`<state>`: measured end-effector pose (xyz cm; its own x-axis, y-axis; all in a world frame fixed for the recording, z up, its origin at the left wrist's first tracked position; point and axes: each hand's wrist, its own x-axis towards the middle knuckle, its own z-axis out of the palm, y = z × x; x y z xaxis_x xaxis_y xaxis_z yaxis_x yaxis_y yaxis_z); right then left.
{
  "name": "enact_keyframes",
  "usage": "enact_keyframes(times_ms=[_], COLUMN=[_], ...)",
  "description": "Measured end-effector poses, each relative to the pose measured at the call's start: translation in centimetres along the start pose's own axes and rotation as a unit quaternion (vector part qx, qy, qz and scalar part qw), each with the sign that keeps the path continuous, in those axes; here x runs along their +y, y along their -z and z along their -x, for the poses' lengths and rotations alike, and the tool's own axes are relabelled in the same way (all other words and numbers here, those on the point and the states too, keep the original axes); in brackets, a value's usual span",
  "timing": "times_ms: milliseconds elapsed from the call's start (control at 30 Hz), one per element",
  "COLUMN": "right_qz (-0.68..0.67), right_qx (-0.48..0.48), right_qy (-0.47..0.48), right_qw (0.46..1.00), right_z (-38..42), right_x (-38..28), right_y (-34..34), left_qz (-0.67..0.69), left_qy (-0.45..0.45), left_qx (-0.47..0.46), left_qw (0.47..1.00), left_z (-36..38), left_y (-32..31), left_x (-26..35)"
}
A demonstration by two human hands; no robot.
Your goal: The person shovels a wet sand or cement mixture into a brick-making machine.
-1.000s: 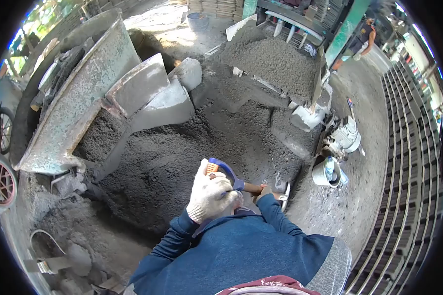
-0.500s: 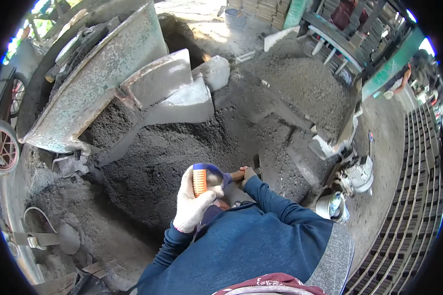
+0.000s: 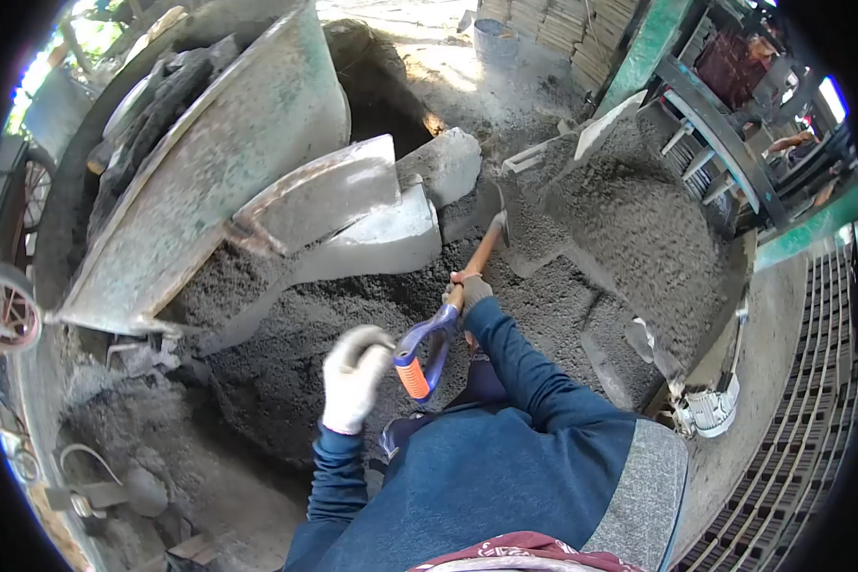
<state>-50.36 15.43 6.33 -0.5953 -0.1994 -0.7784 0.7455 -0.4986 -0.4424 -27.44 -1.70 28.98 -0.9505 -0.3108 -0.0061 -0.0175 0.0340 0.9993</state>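
A shovel with a wooden shaft [image 3: 484, 250] and a blue D-shaped handle [image 3: 436, 336] with an orange ribbed grip slants across the middle of the view. Around the shaft, just above the blue part, my right hand [image 3: 471, 289] is closed. My left hand [image 3: 351, 381], in a white glove, is off the handle to its left, with curved fingers and nothing in them. At the far end, the shovel's blade [image 3: 501, 208] shows narrow, near the edge of a grey gravelly heap [image 3: 639, 229]. Dark damp mix [image 3: 305, 315] lies below the shovel.
A large rusty mixer drum [image 3: 210, 162] stands at the left, with metal plates [image 3: 324, 191] beside it. A motor [image 3: 710, 410] sits at the right, near long racks [image 3: 782, 400]. Part of another person [image 3: 796, 143] shows behind a green-framed machine [image 3: 715, 143]. A bucket [image 3: 496, 41] stands at the back.
My left hand has let go of the orange grip and is apart from it. The shovel has swung forward, with its blade now visible, and my right hand has moved forward with the shaft.
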Motion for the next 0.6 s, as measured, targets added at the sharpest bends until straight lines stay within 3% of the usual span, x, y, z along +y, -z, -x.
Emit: enact_keyframes(times_ms=[133, 233, 300, 400, 433, 500, 533, 600], right_qz=[-0.008, -0.058, -0.009, -0.016, -0.031, -0.021, 0.028, 0.072], right_qx=[-0.031, -0.010, 0.013, 0.072, 0.089, 0.125, 0.116, 0.223], right_qy=[0.057, 0.098, 0.141, 0.130, 0.129, 0.123, 0.135, 0.148], right_qw=[0.998, 0.993, 0.990, 0.989, 0.987, 0.984, 0.984, 0.961], right_z=[-8.2, -15.6, -19.5, -23.6, -24.4, -26.5, -36.2, -38.5], right_x=[-6.5, -11.3, -15.1, -21.5, -23.6, -28.0, -27.0, -31.1], right_y=[-6.6, -11.5, -14.7, -19.0, -20.4, -22.9, -20.1, -22.1], left_qz=[-0.026, 0.004, -0.308, -0.285, -0.534, -0.488, -0.479, -0.474], left_qy=[-0.121, -0.137, -0.261, -0.152, -0.082, -0.006, 0.000, 0.034], left_qx=[0.174, 0.279, 0.265, 0.259, 0.251, 0.276, 0.270, 0.264], left_qw=[0.977, 0.950, 0.875, 0.910, 0.803, 0.828, 0.835, 0.839], left_z=[-15.8, -29.9, -38.8, -46.8, -47.1, -47.7, -47.7, -48.1], left_y=[2.1, 1.3, 2.5, 1.5, 1.3, 0.8, 1.0, 1.0], left_x=[1.6, 1.2, -1.1, -4.8, -4.7, -4.2, -4.6, -4.6])
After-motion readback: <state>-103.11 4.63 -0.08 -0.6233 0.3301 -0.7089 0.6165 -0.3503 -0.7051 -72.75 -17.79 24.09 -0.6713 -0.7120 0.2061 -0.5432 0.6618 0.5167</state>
